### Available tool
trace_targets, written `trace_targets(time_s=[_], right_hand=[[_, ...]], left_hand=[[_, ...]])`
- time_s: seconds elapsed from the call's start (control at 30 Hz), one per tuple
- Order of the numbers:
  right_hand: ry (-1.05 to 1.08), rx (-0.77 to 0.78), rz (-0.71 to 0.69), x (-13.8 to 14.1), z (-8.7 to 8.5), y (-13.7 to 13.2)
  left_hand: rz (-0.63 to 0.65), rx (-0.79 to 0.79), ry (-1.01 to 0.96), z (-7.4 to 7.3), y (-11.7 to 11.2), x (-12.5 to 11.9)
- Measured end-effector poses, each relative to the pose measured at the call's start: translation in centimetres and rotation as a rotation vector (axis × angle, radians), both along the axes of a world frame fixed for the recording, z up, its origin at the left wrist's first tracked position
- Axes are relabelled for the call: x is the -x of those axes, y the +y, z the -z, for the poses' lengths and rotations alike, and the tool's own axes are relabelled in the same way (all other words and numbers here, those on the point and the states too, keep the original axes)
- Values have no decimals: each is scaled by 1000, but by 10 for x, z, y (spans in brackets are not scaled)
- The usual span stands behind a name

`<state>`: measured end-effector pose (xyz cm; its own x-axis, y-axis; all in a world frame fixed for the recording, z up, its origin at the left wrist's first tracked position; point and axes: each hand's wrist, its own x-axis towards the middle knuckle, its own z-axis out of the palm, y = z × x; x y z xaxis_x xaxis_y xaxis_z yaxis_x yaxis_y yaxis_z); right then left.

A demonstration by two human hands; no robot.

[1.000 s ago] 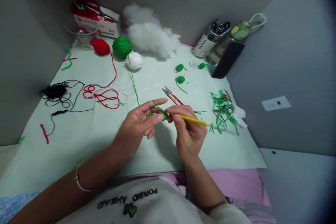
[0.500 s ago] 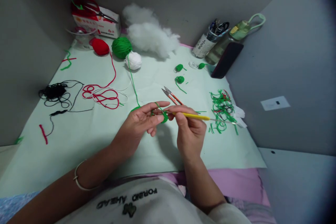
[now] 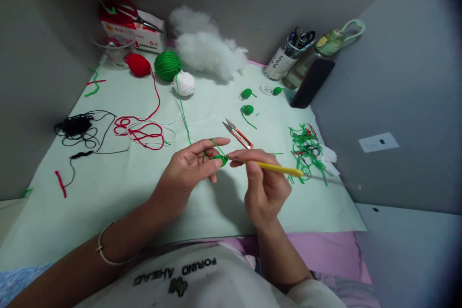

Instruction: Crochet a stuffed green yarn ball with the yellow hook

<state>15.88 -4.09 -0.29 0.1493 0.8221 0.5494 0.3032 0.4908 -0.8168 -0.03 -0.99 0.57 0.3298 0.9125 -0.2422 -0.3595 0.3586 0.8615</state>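
My left hand pinches a small green crochet piece between thumb and fingers, partly hidden by them. Green yarn runs from the green yarn ball down to this hand and passes over its raised index finger. In my right hand a yellow-handled crochet hook is gripped like a pen. Its metal tip meets the edge of the green piece. Just beyond the right fingers lie orange-handled thread snips, blades pointing away to the left.
White stuffing lies at the back, beside red and white yarn balls. Black yarn is at left. Small green crocheted balls sit beyond the snips. At right are yarn scraps, a phone and a bottle.
My right hand has shifted slightly right and toward me, and the hook's handle end has swung right and down. The left hand has moved slightly left, still holding the green piece.
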Motion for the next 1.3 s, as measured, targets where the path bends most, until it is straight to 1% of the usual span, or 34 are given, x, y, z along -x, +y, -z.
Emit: trace_targets(time_s=[0.07,0.13,0.2,0.23,0.27,0.3,0.37,0.43,0.47,0.5,0.57,0.67,0.73,0.77,0.83,0.87,0.9,0.93,0.97,1.03,1.07,1.1,1.17,1.23,1.3], right_hand=[[-140,-126,8,1,2,-2],[-288,-201,47,2,5,-2],[-443,-233,118,4,8,-2],[-488,-242,140,4,9,-2],[-488,-243,144,4,9,-2],[-426,-227,137,4,9,-1],[-169,-154,100,3,8,2],[116,-44,46,2,6,6],[216,8,13,1,5,8],[271,51,-24,1,5,10],[273,109,-64,2,4,12],[181,117,-6,4,3,10],[53,40,38,6,5,8],[-49,-18,58,6,7,6],[-250,-139,94,5,9,5],[-303,-173,106,4,10,5],[-297,-175,118,3,11,6],[-230,-147,123,2,10,7],[-116,-95,118,0,9,8],[158,36,79,-1,6,11],[267,89,39,-1,5,12],[329,126,-7,-1,4,13],[322,157,-63,0,3,12],[262,175,-60,1,4,11],[283,197,-47,1,6,11]], left_hand=[[-35,-9,0,0,-1,-2],[-38,0,-41,-1,-1,-3],[7,67,-117,-3,0,-3],[46,124,-161,-3,1,-3],[84,187,-204,-4,2,-3],[114,244,-242,-4,4,-2],[130,305,-295,-4,6,0],[109,295,-313,-3,7,2],[110,275,-310,-3,7,2],[122,248,-299,-2,7,2],[137,180,-261,-2,6,0],[78,91,-188,-1,5,-4],[22,83,-167,-1,4,-6],[11,103,-175,0,4,-7],[38,188,-219,0,5,-8],[66,239,-249,0,6,-7],[90,285,-278,0,7,-6],[102,318,-302,1,8,-5],[98,334,-319,1,9,-3],[61,322,-326,1,10,-1],[54,301,-315,1,10,0],[58,273,-296,1,9,0],[81,203,-244,0,7,-1],[94,143,-190,-1,6,-3],[82,118,-145,-1,5,-4]])
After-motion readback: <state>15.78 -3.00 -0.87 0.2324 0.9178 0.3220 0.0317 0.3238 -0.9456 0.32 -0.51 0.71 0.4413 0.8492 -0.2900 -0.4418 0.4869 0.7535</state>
